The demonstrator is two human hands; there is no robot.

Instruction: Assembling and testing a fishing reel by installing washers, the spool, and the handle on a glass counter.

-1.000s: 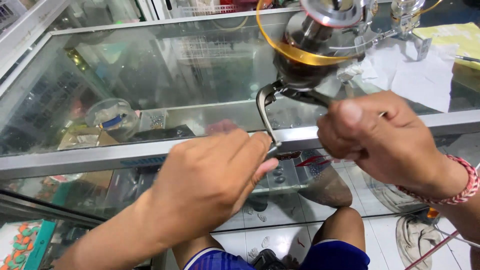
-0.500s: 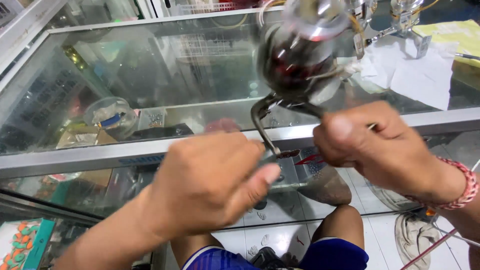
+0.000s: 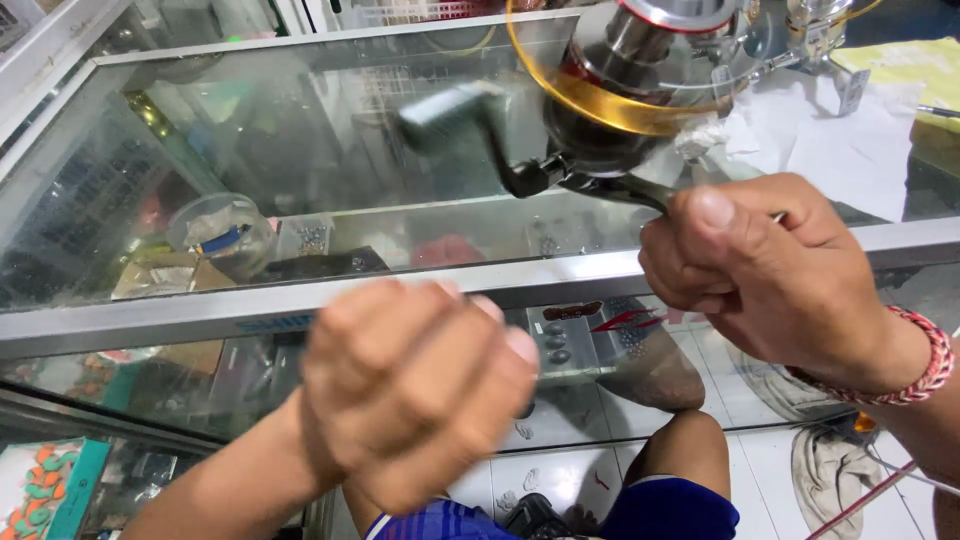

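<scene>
Nearest the camera, at about seven o'clock in the view, the left hand (image 3: 415, 390) is curled into a loose fist, blurred with motion; it appears to hold nothing and touches no part of the reel, though the blur keeps me from being sure of the fingers. Just beyond it, between the forearms, the person's knees in blue shorts (image 3: 660, 505) show above a tiled floor, so the work is done seated close against the desk. At three o'clock the right hand (image 3: 765, 265), a red braided bracelet (image 3: 915, 365) at its wrist, is closed tight around the foot and stem of a spinning reel (image 3: 640, 90), thumb pressed on top; that firm grip seems meant to keep the reel body steady and raised clear of the glass so its parts can turn freely. The reel sits at one o'clock, above the glass-topped desk (image 3: 250, 300), its gold-rimmed spool and rotor smeared by spin, and its crank handle (image 3: 465, 125) sticks out toward eleven o'clock, also blurred. Under the glass lie small tackle items and a clear round tub (image 3: 225, 230) at nine o'clock. Farthest off, at two o'clock, white paper sheets (image 3: 850, 140) rest on the desk.
</scene>
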